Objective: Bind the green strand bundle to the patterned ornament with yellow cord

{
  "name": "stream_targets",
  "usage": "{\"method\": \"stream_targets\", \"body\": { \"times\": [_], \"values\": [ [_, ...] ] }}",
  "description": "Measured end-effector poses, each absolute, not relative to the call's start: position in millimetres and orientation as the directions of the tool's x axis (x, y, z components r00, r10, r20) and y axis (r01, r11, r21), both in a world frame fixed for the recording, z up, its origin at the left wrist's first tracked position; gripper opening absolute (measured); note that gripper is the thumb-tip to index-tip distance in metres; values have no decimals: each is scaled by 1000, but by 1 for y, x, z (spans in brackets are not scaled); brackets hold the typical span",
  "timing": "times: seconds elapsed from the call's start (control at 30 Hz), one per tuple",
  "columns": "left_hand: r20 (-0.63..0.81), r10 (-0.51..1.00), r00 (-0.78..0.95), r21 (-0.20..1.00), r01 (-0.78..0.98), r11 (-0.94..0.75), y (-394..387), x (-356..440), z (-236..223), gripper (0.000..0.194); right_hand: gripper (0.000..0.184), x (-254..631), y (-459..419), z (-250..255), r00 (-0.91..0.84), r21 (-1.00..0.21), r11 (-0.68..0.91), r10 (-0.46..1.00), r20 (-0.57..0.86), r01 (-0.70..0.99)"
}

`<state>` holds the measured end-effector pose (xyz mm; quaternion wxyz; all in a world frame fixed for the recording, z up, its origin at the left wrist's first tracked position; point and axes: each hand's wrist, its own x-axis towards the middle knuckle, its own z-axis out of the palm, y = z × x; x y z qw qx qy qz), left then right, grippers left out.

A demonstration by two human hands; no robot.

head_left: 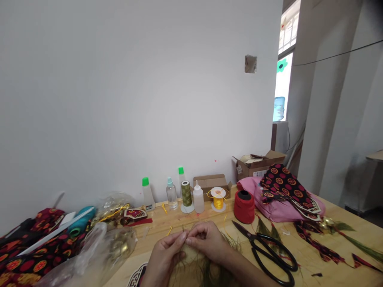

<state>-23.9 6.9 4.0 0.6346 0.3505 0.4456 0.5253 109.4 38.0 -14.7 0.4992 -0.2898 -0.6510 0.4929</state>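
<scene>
My left hand [166, 255] and my right hand [209, 243] meet close together over the wooden table, both closed with thumb and finger in a pinch. They seem to grip fine olive-green thread, of which a few ends poke up above the fingertips; the exact spot held is mostly hidden. Loose olive-green strands [214, 273] hang and spread below my hands and beside my right wrist. Black-handled scissors [265, 251] lie to the right of my right forearm, blades pointing away. A piece with a black and white pattern [138, 276] shows partly beside my left hand.
Behind my hands stand an olive thread spool [186, 193], glue bottles [198, 198], a yellow cord spool [218, 201] and a red thread cone [244, 208]. Left lie plastic bags [95, 251] and patterned cloth [38, 255]; right, a pink bag [279, 209], tassels and cardboard boxes [254, 169].
</scene>
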Motion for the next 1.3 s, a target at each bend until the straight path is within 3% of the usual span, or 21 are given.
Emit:
{"method": "stream_targets", "body": {
  "times": [0.2, 0.37, 0.67, 1.03, 1.1, 1.3],
  "values": [
    [-199, 976, 91, 922, -320, 217, 8, -25, 2, 27, 12, 110, 40, -18, -320, -912, 409, 862, 393, -21],
    [-214, 977, 9, 912, -356, 203, 9, -23, -1, 29, 13, 110, 40, -19, -318, -903, 429, 861, 397, 35],
    [-205, 979, -14, 916, -355, 187, 9, -21, 0, 30, 12, 109, 42, -20, -321, -895, 446, 848, 421, 2],
    [-202, 978, -49, 919, -354, 172, 8, -19, 2, 28, 11, 113, 40, -11, -276, -843, 523, 835, 476, 128],
    [-208, 976, -58, 918, -356, 174, 9, -19, 1, 28, 12, 112, 39, -11, -268, -866, 490, 851, 451, 97],
    [-217, 972, -87, 916, -362, 172, 9, -19, 0, 28, 25, 111, 40, -6, -204, -981, 163, 962, 183, -109]
  ]
}}
